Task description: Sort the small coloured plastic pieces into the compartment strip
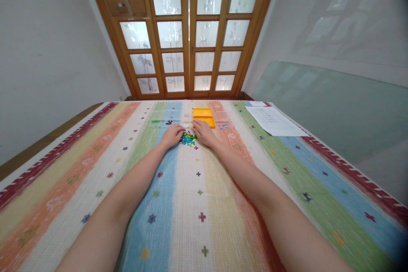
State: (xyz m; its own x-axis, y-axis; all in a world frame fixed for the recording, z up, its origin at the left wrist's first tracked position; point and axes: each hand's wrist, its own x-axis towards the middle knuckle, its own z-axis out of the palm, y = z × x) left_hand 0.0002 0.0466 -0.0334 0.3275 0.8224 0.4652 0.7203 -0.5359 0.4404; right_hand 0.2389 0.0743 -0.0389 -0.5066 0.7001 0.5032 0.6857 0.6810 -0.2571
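Observation:
A small heap of tiny coloured pieces (189, 139), blue, green, yellow and dark, lies on the striped cloth between my hands. At its left edge is my left hand (173, 135), its fingers curled and close together at the pieces; whatever they pinch is too small to make out. On the other side, my right hand (205, 134) reaches over the heap's right edge with fingers stretched and thumb apart. Just behind it stands an opened yellow box (203, 113). Left of that, clear containers hold green pieces (156, 123) and dark red pieces (169, 123).
Right of the yellow box, a clear container (222, 126) holds a few blue pieces. Printed paper sheets (274, 121) lie at the table's far right. The striped tablecloth (188, 204) covers the table, and wooden glazed doors (191, 17) stand beyond its far edge.

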